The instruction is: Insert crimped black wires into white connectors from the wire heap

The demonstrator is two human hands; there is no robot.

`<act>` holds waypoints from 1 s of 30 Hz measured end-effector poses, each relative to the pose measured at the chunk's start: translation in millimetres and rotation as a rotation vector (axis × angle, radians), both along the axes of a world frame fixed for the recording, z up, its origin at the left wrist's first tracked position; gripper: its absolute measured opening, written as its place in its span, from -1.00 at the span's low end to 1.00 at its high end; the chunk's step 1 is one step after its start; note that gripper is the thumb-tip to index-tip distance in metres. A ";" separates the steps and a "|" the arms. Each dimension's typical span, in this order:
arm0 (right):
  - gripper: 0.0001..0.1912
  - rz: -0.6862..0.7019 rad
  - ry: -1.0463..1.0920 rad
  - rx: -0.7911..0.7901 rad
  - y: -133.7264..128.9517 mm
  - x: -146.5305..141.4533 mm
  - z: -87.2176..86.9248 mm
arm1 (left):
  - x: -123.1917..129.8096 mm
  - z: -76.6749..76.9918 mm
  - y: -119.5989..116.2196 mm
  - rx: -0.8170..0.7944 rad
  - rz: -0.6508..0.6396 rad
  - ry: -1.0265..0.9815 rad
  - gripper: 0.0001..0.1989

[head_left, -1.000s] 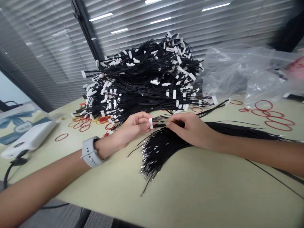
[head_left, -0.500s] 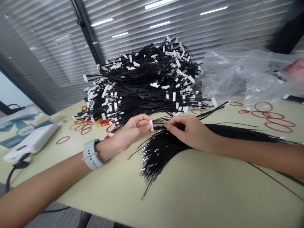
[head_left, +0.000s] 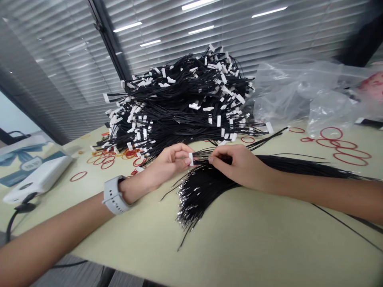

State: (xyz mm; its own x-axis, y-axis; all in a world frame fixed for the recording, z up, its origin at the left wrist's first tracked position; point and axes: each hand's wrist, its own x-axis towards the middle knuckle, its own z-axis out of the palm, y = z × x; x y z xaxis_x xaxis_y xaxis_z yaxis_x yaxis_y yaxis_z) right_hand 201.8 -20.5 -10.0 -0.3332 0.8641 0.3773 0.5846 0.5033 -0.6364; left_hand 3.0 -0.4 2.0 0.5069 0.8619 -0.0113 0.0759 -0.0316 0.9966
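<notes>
Between thumb and fingers, my left hand (head_left: 172,163) pinches a small white connector (head_left: 191,159). Thin black wires (head_left: 203,152) run from that connector toward the right. My right hand (head_left: 236,163) is closed in a pinch on a black wire close to the connector; the fingertips partly hide it. Under and below the right hand lies a thick bundle of loose black wires (head_left: 203,195) with shiny metal terminals at its left end. The bundle stretches off to the right beneath the forearm.
A tall heap of black wire harnesses (head_left: 179,107) with white connectors stands behind my hands. Red rubber bands (head_left: 353,153) lie at right, more at left. Clear plastic bags (head_left: 287,91) sit back right. A white device (head_left: 38,179) with a cable is at left.
Very little differs. My right hand has shifted slightly left toward the connector, while the left hand keeps its pinch in the same place.
</notes>
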 end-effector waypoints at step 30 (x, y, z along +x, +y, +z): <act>-0.84 0.144 -0.155 0.235 -3.3 0.6 -6.8 | 6.3 4.9 -8.4 0.131 -0.058 0.182 -0.91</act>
